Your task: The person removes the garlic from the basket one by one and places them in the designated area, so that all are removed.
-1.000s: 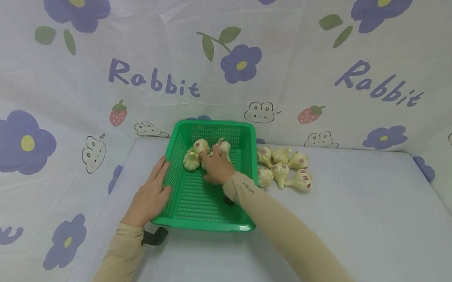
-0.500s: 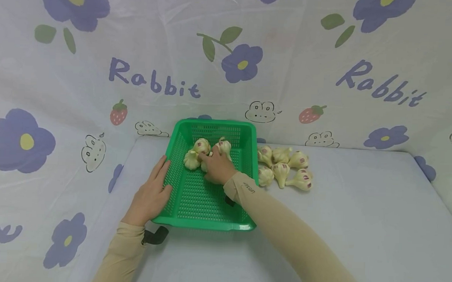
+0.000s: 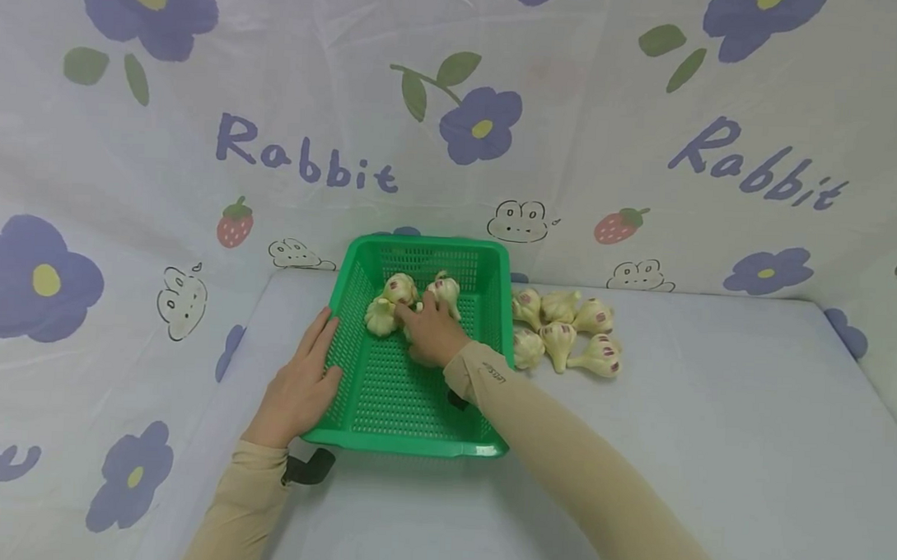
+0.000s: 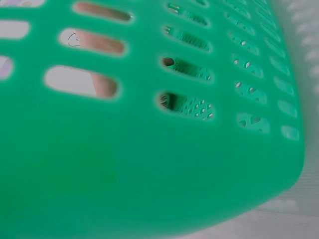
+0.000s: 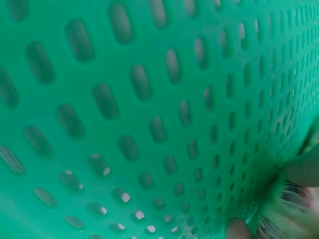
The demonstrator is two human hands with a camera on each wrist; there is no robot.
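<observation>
A green perforated plastic basket [image 3: 406, 431] stands on the table. My left hand [image 3: 294, 394] rests along its left side, fingers straight against the outer wall and the thumb near the rim. Inside the basket, my right hand [image 3: 433, 333] holds a garlic bulb [image 5: 294, 204], with its fingertips on the bulb in the right wrist view; in the head view the hand mostly covers it. Around it in the basket lie other garlic bulbs: one with purple marks [image 3: 399, 288], a pale one [image 3: 380, 317] and one at the right [image 3: 444, 290]. The left wrist view shows mostly the basket's wall [image 4: 124, 164].
Several more garlic bulbs [image 3: 558, 337] lie grouped on the white tabletop [image 3: 711, 421], close to the basket's right side. Behind the table hangs a white cloth [image 3: 557, 135] printed with flowers and rabbits. A black strap piece [image 3: 310, 467] sits at the left wrist.
Both hands and the basket stay almost where they were. The head view has shifted only very slightly.
</observation>
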